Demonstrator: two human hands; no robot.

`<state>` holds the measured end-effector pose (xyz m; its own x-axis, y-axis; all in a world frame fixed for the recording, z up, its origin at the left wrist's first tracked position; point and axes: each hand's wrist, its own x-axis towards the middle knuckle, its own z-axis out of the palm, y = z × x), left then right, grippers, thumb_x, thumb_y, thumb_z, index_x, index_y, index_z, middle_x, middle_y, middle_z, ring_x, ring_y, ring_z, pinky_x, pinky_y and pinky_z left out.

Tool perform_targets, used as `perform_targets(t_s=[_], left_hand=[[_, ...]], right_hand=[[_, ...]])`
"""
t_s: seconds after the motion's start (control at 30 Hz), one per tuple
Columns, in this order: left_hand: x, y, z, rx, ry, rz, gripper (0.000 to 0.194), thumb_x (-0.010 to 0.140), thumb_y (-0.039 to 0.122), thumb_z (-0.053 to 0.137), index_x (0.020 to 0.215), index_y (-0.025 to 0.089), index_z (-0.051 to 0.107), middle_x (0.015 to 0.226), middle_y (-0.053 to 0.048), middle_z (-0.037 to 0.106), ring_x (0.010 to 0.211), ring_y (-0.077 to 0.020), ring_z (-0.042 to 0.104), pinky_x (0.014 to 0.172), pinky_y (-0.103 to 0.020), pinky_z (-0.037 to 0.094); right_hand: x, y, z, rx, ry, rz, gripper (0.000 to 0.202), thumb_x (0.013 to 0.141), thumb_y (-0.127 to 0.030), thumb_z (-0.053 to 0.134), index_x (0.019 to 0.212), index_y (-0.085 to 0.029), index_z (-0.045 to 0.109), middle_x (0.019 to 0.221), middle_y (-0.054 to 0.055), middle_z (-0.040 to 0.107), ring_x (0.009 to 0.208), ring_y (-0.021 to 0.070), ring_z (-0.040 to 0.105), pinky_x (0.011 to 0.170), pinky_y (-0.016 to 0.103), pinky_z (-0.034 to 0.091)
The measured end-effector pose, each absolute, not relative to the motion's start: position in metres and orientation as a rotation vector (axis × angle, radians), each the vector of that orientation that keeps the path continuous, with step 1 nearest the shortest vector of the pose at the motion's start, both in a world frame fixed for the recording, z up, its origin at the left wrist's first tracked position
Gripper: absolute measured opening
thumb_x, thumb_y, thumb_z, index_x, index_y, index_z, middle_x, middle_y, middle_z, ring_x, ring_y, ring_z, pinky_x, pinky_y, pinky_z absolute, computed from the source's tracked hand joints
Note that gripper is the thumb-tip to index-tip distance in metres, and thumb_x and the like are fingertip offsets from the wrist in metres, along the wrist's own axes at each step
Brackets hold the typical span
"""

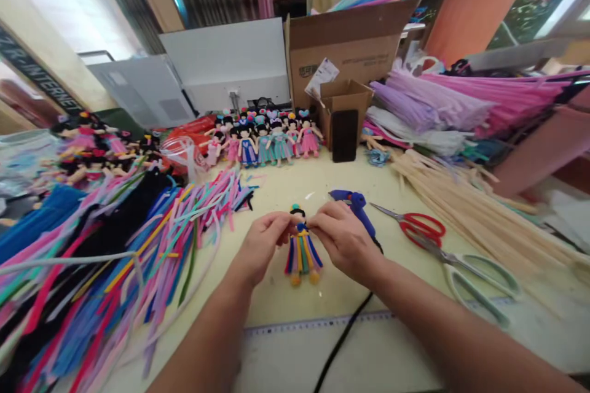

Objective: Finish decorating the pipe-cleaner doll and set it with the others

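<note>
A small pipe-cleaner doll (302, 252) with black hair, a blue top and a striped skirt is held upright over the table, between both hands. My left hand (267, 239) pinches its left side near the shoulder. From the other side, my right hand (343, 236) has its fingertips pressed together at the doll's right shoulder. Both hands hide the doll's arms. Just behind my right hand lies a blue glue gun (362, 209), its black cord (345, 331) running toward the table's front edge.
Red-handled scissors (421, 228) and white-handled scissors (482, 276) lie to the right, beside beige pipe cleaners (461, 209). Coloured pipe cleaners (161, 245) cover the left. Finished dolls (276, 141), a black phone (345, 135) and cardboard boxes (350, 55) stand behind. A ruler strip (318, 323) crosses the front.
</note>
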<state>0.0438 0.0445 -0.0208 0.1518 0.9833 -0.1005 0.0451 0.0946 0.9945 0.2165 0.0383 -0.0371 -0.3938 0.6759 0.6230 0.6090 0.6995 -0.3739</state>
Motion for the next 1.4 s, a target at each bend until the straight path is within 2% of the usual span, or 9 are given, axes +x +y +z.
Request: perform_targets(t_s=[0.23, 0.47, 0.63, 0.87, 1.2, 1.4], left_hand=[[0.033, 0.046, -0.013, 1.489, 1.189, 0.758, 0.024, 0.065, 0.04, 0.07, 0.065, 0.017, 0.067, 0.064, 0.001, 0.06, 0.063, -0.0136, 0.049, 0.061, -0.026, 0.038], [0.03, 0.047, -0.017, 1.607, 1.181, 0.653, 0.021, 0.068, 0.037, 0.068, 0.063, 0.017, 0.063, 0.062, 0.001, 0.059, 0.06, -0.0137, 0.051, 0.059, -0.026, 0.04], [0.036, 0.046, -0.017, 1.584, 1.203, 0.79, 0.026, 0.068, 0.041, 0.068, 0.059, 0.018, 0.059, 0.056, 0.003, 0.054, 0.056, -0.0121, 0.046, 0.055, -0.024, 0.038], [0.057, 0.04, -0.022, 1.397, 1.278, 1.09, 0.024, 0.065, 0.037, 0.067, 0.056, 0.018, 0.055, 0.05, 0.006, 0.046, 0.051, -0.0094, 0.039, 0.052, -0.023, 0.036], [0.062, 0.042, -0.027, 1.414, 1.413, 1.142, 0.021, 0.067, 0.036, 0.066, 0.061, 0.017, 0.059, 0.054, 0.005, 0.051, 0.053, -0.0102, 0.042, 0.053, -0.023, 0.036], [0.043, 0.05, -0.022, 1.474, 1.317, 0.95, 0.037, 0.076, 0.048, 0.055, 0.065, 0.016, 0.067, 0.061, -0.002, 0.06, 0.055, -0.0122, 0.043, 0.053, -0.025, 0.037]], right_hand=[[0.22, 0.04, -0.034, -0.922, -2.253, 0.039, 0.023, 0.093, -0.011, 0.044, 0.084, -0.017, 0.064, 0.083, 0.006, 0.056, 0.078, 0.018, 0.045, 0.072, 0.031, 0.039], [0.221, 0.04, -0.035, -0.904, -2.292, 0.009, 0.018, 0.092, -0.014, 0.048, 0.084, -0.017, 0.063, 0.081, 0.007, 0.058, 0.078, 0.0185, 0.045, 0.072, 0.031, 0.039], [0.223, 0.04, -0.034, -0.945, -2.245, 0.103, 0.017, 0.092, -0.019, 0.048, 0.081, -0.017, 0.061, 0.079, 0.006, 0.059, 0.075, 0.0173, 0.05, 0.07, 0.03, 0.039], [0.214, 0.035, -0.035, -0.99, -2.067, 0.167, 0.017, 0.088, -0.014, 0.048, 0.073, -0.017, 0.055, 0.071, 0.003, 0.056, 0.07, 0.0155, 0.051, 0.065, 0.027, 0.038], [0.21, 0.04, -0.043, -1.04, -2.038, 0.081, 0.022, 0.091, -0.016, 0.045, 0.072, -0.017, 0.056, 0.072, 0.005, 0.055, 0.07, 0.0168, 0.049, 0.067, 0.028, 0.039], [0.221, 0.044, -0.038, -0.941, -2.136, 0.127, 0.019, 0.093, -0.015, 0.046, 0.081, -0.016, 0.061, 0.079, 0.006, 0.056, 0.076, 0.0172, 0.048, 0.072, 0.029, 0.04]])
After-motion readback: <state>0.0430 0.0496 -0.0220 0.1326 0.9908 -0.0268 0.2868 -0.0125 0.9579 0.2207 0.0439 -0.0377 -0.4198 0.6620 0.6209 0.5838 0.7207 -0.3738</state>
